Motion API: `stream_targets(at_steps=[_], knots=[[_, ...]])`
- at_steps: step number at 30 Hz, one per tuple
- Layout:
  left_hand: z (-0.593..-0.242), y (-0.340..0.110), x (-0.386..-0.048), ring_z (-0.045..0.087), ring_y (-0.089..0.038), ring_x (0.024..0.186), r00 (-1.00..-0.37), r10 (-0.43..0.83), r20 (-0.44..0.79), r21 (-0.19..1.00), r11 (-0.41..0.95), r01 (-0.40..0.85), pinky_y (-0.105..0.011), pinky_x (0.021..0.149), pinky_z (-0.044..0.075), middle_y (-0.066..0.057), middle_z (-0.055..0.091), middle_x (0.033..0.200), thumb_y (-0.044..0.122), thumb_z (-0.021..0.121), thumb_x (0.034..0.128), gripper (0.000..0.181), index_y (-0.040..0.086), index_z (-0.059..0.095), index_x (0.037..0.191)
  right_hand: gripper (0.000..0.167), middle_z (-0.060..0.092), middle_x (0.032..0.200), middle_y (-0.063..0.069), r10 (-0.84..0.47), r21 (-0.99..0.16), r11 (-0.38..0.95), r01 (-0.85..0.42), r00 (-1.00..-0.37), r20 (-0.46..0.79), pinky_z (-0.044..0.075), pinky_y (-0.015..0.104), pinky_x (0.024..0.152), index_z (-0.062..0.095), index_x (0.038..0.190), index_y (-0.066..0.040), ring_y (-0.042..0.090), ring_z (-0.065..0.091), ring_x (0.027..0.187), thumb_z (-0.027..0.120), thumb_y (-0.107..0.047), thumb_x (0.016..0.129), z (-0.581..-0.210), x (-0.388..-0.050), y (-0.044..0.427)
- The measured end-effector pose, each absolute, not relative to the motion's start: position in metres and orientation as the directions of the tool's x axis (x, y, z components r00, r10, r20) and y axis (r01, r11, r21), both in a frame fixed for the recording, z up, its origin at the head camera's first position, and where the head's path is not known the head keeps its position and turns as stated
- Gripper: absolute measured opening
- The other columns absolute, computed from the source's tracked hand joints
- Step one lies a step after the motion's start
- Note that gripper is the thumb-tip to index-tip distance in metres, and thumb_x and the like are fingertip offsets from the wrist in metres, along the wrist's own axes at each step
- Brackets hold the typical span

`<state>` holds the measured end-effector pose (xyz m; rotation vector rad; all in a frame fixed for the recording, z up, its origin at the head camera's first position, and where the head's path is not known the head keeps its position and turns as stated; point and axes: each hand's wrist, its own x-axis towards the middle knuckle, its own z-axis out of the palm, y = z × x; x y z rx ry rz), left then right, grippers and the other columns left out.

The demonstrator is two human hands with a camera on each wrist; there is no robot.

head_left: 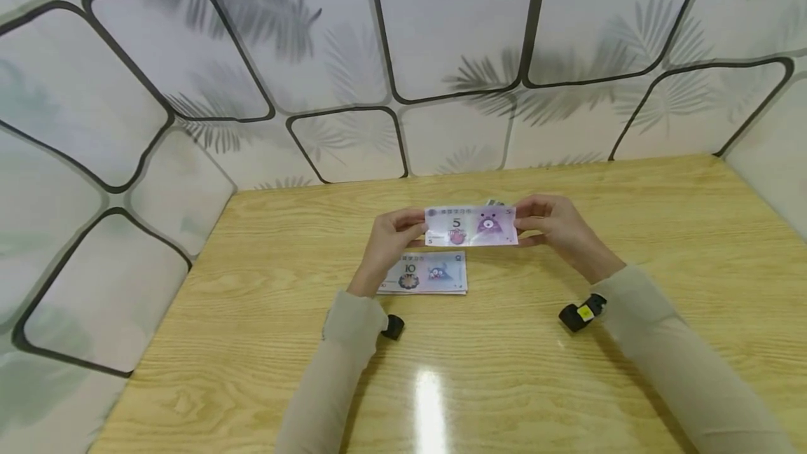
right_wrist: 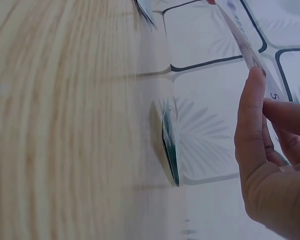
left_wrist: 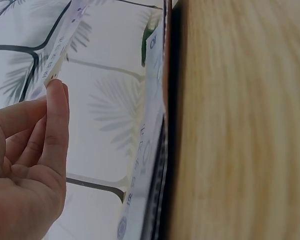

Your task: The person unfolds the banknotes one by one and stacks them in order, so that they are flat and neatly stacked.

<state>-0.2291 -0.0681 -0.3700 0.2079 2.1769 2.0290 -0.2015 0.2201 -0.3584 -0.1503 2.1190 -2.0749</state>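
A purple play banknote marked 5 point(head_left: 471, 225) is held up above the table, stretched between both hands. My left hand point(head_left: 394, 240) pinches its left end between thumb and fingers. At the other end, my right hand point(head_left: 557, 230) pinches the note's edge. Just below it on the table lies a small stack of bluish play banknotes point(head_left: 435, 273), a 10 on top, its left end partly covered by the left hand and wrist. In the right wrist view, a greenish paper piece point(right_wrist: 170, 142) rests on the table; the head view shows only its top edge behind the held note.
The light wood table point(head_left: 504, 370) meets a wall point(head_left: 460, 132) patterned with dark outlines and leaves along its back edge. A black wrist device point(head_left: 575, 315) is strapped at the right sleeve, another point(head_left: 394, 327) at the left.
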Motion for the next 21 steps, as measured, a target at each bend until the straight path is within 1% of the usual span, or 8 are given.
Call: stream_targets(at_steps=[8,15,21], knots=[[-0.371,-0.075,-0.228,0.065,-0.009,0.079,-0.98,0.2,0.002,0.998,0.063,0.015,-0.026,0.074,0.061,-0.01,0.07,0.096,-0.009,0.065,0.0942,0.024,-0.012,0.067,0.118,0.011,0.067,0.09,0.001,-0.204,-0.998,0.043,0.044,-0.978,-0.052,0.062,0.03,0.069,0.064,0.107,0.006,0.014,0.065,0.08,0.058,0.008,0.098,-0.358,-0.202,0.214],[-0.37,-0.079,-0.226,0.064,-0.009,0.078,-0.979,0.202,0.019,0.996,0.084,0.036,-0.025,0.074,0.061,-0.01,0.07,0.095,-0.008,0.065,0.0947,0.023,-0.012,0.068,0.117,0.011,0.067,0.09,0.001,-0.225,-0.999,0.033,0.041,-0.973,-0.047,0.062,0.031,0.071,0.064,0.106,0.005,0.014,0.065,0.081,0.057,0.009,0.098,-0.358,-0.202,0.211],[-0.367,-0.084,-0.222,0.065,-0.011,0.08,-0.981,0.194,0.005,0.994,0.102,0.025,-0.026,0.073,0.061,-0.011,0.07,0.097,-0.006,0.065,0.0959,0.023,-0.01,0.068,0.118,0.012,0.067,0.095,0.002,-0.234,-0.998,0.045,0.049,-0.97,-0.058,0.062,0.031,0.072,0.061,0.11,0.009,0.014,0.066,0.084,0.057,0.009,0.099,-0.358,-0.201,0.206]])
